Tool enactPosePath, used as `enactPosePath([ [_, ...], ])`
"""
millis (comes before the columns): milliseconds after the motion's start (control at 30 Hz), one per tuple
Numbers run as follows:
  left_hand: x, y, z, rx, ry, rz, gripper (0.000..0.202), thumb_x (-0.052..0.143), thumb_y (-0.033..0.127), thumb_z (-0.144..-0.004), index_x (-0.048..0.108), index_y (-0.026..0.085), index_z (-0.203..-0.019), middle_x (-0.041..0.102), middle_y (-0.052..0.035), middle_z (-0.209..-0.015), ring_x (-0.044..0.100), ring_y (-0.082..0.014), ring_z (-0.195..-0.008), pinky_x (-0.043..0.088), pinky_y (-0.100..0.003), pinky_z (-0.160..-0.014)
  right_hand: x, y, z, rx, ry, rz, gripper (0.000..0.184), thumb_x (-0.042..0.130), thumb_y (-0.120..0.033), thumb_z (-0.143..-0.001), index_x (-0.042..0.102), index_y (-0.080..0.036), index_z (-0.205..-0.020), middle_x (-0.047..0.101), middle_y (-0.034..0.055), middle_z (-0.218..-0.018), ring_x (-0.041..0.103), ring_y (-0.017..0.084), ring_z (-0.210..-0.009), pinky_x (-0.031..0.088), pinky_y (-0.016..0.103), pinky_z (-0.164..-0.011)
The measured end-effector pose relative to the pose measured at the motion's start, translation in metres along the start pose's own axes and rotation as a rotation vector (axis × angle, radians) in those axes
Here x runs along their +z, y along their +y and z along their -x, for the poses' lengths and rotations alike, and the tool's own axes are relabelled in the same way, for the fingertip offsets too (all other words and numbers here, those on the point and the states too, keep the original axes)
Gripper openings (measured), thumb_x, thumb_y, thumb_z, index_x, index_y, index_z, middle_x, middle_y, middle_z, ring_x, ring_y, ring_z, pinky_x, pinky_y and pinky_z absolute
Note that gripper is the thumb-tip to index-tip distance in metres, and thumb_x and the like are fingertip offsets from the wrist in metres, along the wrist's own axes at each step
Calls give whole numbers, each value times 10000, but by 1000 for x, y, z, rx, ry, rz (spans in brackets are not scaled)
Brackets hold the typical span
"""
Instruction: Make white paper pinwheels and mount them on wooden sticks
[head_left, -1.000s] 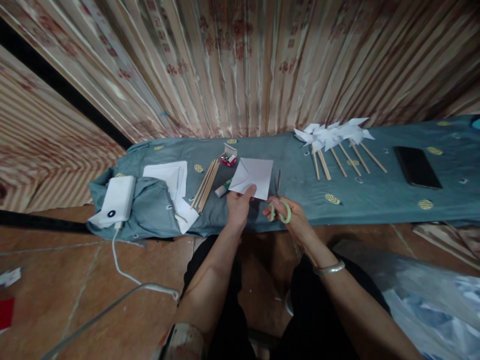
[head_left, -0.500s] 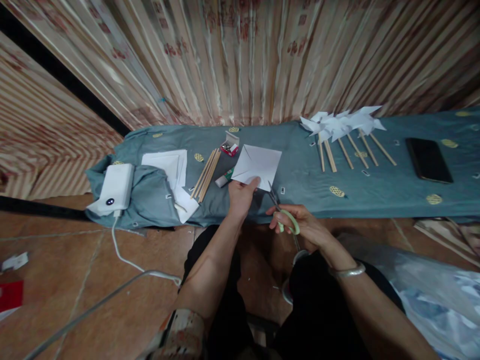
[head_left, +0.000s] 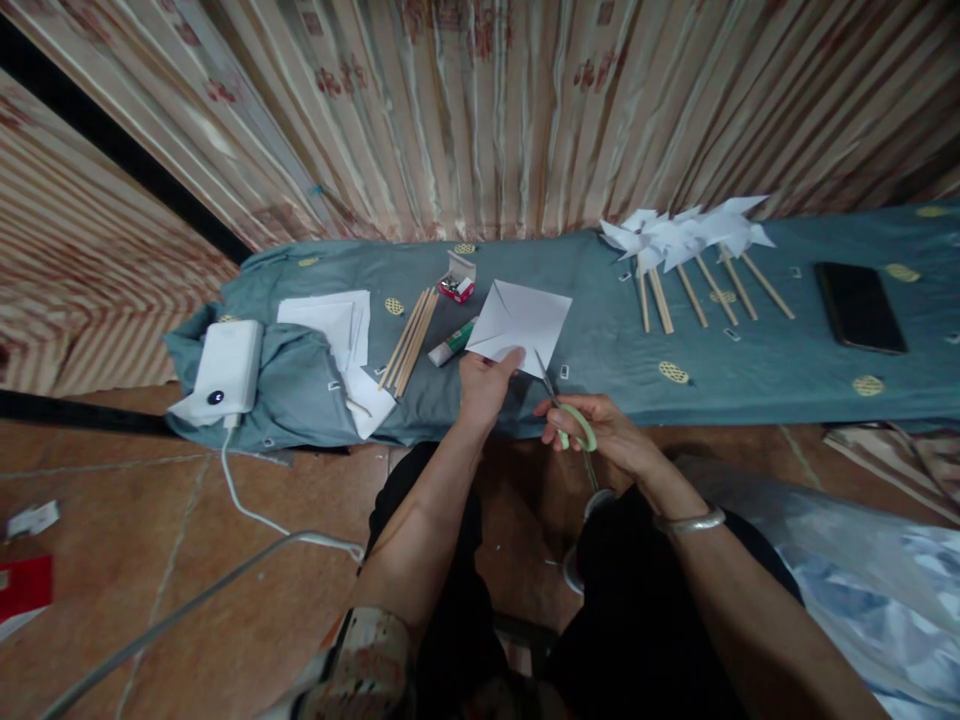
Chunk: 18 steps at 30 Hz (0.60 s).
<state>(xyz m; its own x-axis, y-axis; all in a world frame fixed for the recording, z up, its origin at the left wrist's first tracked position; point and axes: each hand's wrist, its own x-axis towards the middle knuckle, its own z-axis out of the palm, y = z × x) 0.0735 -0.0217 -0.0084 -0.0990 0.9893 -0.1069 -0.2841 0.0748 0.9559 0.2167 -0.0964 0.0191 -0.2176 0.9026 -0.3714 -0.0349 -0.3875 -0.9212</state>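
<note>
My left hand (head_left: 487, 385) pinches a square white sheet of paper (head_left: 525, 318) by its near edge, above the cloth. Slits run in from some of the paper's corners. In my right hand (head_left: 592, 428) is a pair of scissors (head_left: 577, 425) with light green handles; the blades meet the paper's near right corner. Just left of the paper lie a glue stick (head_left: 453, 342) and a small open red-and-white box (head_left: 457, 280) of metal bits. A bundle of wooden sticks (head_left: 409, 343) rests further left.
On the teal cloth (head_left: 615, 375) are several paper pinwheels (head_left: 682, 238) with sticks, a black phone (head_left: 859, 307), more white paper (head_left: 330, 318) and a white power bank (head_left: 227, 372) with a cable. A clear plastic bag (head_left: 862, 570) stands at the lower right.
The paper has turned slightly and shifted a little right and up in view. The scissor blades remain at its near right corner. The whole view has tilted a little.
</note>
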Motion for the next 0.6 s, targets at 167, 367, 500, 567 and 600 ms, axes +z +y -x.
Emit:
enactPosePath([
  [167, 0, 0, 0, 7, 2, -7, 197, 747, 267, -572, 670, 148, -707, 651, -3, -657, 542, -118, -584, 420, -224, -547, 2, -3, 1, 5, 1, 8, 488, 786, -636, -551, 701, -182, -707, 667, -2, -568, 558, 86, -454, 420, 186, -424],
  [367, 0, 1, 0, -10, 5, -13, 195, 743, 260, -574, 674, 147, -716, 659, -2, -663, 547, -115, -585, 422, -221, -550, -2, 4, -1, -23, -9, 25, 470, 772, -624, -592, 711, -179, -730, 665, -2, -580, 561, 88, -467, 429, 186, -433],
  [500, 0, 0, 0, -3, 3, -11, 178, 747, 256, -575, 661, 145, -685, 653, -1, -647, 545, -115, -580, 422, -220, -546, -3, 5, -1, -22, -15, 35, 463, 770, -615, -607, 708, -172, -729, 655, -7, -575, 558, 79, -472, 425, 174, -437],
  [567, 0, 0, 0, 2, 2, -19, 170, 748, 257, -578, 651, 147, -663, 647, 0, -632, 538, -113, -570, 419, -222, -546, -3, 4, -1, -14, -10, 33, 466, 780, -614, -589, 705, -171, -714, 650, -7, -569, 553, 77, -465, 423, 173, -431],
  [600, 0, -1, 0, 3, 1, -21, 167, 746, 258, -581, 648, 149, -659, 645, 1, -629, 534, -111, -564, 416, -223, -545, -3, 3, -1, -10, -5, 28, 467, 786, -613, -578, 705, -173, -710, 647, -7, -564, 550, 78, -460, 423, 174, -426],
])
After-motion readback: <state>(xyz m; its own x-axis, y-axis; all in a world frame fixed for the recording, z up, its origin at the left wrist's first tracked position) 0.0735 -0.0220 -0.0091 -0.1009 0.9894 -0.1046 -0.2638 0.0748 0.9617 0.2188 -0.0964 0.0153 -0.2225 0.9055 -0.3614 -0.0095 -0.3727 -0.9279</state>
